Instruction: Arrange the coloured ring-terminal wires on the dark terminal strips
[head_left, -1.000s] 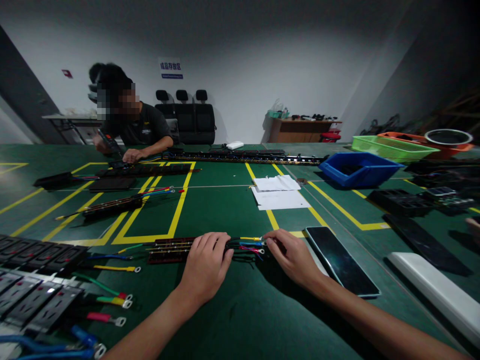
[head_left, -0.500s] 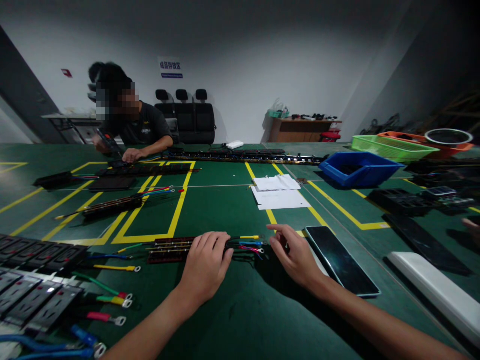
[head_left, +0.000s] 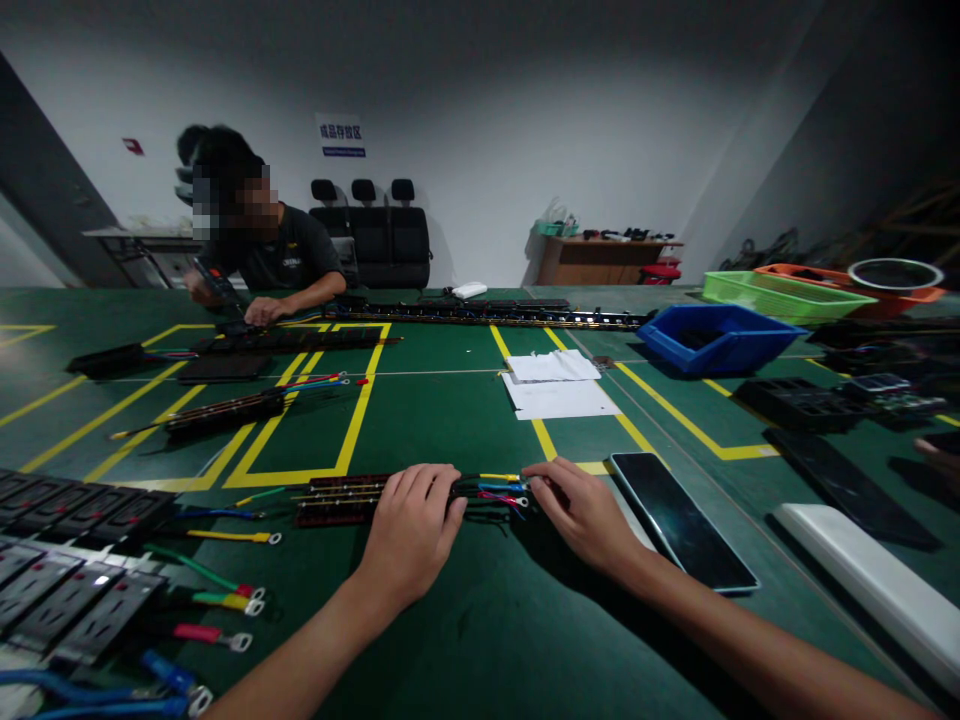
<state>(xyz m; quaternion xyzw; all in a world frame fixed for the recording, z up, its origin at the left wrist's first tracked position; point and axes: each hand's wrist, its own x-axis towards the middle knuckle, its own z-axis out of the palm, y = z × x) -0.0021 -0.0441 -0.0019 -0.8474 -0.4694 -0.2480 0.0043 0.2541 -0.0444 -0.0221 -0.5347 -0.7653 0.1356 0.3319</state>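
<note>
Across a green worktop (head_left: 442, 630) marked off with yellow tape (head_left: 296, 478), faced a pale grey wall (head_left: 600, 120) with three black vehicle seats (head_left: 379, 245) at its foot. At the upper left of the frame, saw a co-worker (head_left: 292, 250) bent over the far side, power driver (head_left: 217, 285) in hand. Just below the middle of the frame, had a dark brass-barred strip (head_left: 337, 500) lying flat, long axis running left to right. Off its right end, saw a yellow-sleeved lead (head_left: 496, 477), a blue-sleeved lead (head_left: 511, 487) and a red lead (head_left: 499, 496) carrying on along the same line. Had the left hand (head_left: 416, 525) palm down over the strip's right end, fingers curved across; could not tell whether gripping or merely resting. Had the right hand (head_left: 581, 510) at the far ends of the leads, thumb and forefinger held narrow beside the yellow and blue tips; could not tell whether pinching either. Noted the lead ends pointing straight at the right fingertips, nearer to the right hand than to the left, with the strip's body on the left hand's side. Toward the right of the frame, saw a dark-screened smartphone (head_left: 686, 520) just beside the right hand; at the lower left, black socket modules (head_left: 90, 610), apart from both hands
</note>
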